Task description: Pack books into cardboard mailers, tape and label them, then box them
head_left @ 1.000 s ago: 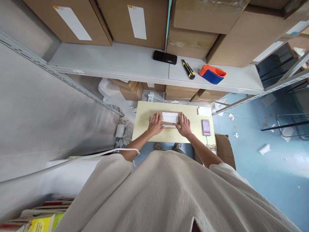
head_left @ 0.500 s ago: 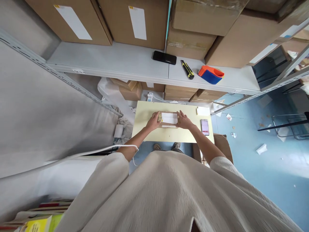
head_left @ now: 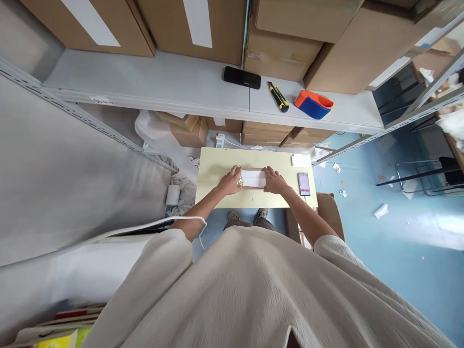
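A small cardboard box (head_left: pixel 253 179) with a large white label on its upper face is on or just over the pale yellow table (head_left: pixel 217 157). My left hand (head_left: pixel 231 181) grips its left end, fingers curled over the corner beside some shiny clear tape. Around the right end, my right hand (head_left: pixel 274 180) is closed in the same way. The box's underside is hidden, so whether it touches the table I cannot tell. To the right of my right hand lie a phone (head_left: pixel 304 184) with a lit screen and a white paper slip (head_left: pixel 301 160).
A grey shelf (head_left: pixel 145 82) crosses above the table's far side, bearing large cartons (head_left: pixel 192 29), a black phone-like object (head_left: pixel 242 77), a yellow-black utility knife (head_left: pixel 278 96) and an orange-blue tape dispenser (head_left: pixel 313 104). A white cable (head_left: pixel 119 232) hangs across my left forearm. Paper scraps litter the blue floor (head_left: pixel 362 208).
The box has tipped slightly in my hands: the narrow front side with its white strip no longer shows. Both hands keep their hold. My view has shifted a little.
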A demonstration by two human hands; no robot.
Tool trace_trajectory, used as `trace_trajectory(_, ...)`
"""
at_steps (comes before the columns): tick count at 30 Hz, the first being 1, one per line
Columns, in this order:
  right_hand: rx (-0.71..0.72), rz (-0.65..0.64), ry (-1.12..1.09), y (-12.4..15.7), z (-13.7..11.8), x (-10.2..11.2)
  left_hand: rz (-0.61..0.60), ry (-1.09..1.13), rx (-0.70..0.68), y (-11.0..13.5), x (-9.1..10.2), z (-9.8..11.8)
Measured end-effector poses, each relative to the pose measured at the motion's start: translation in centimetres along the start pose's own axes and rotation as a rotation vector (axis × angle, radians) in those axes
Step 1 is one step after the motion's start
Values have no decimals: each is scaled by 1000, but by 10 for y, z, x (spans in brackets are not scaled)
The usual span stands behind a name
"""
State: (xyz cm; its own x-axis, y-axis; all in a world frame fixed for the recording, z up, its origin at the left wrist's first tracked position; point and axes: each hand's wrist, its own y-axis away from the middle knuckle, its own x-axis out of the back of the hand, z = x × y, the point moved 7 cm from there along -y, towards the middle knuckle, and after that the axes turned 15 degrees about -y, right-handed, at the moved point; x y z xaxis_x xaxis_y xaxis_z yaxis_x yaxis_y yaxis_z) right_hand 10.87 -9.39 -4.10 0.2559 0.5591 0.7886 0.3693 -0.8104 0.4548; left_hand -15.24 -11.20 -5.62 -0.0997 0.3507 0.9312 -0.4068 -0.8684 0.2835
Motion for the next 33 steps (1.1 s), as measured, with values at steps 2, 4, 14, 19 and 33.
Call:
trace_trajectory(2, -12, -2, 14, 3, 0, -3, -8, -12, -16, 2, -1, 4)
trace_trajectory(4, -19, -5, 20, 6, -1, -7, -29, -46, -28, 4, -1, 8)
trace_trajectory(14, -24, 122, -64, 60, 2, -11, 38, -154, -98, 20, 27, 40)
trace_trajectory(19, -41, 233, -87, 113, 18, 2, 52, -200, -151, 17, 41, 80)
trace_trajectory(33, -348, 469, -244, 366, 154, -30, 42, -338, -550, 13, 14, 337)
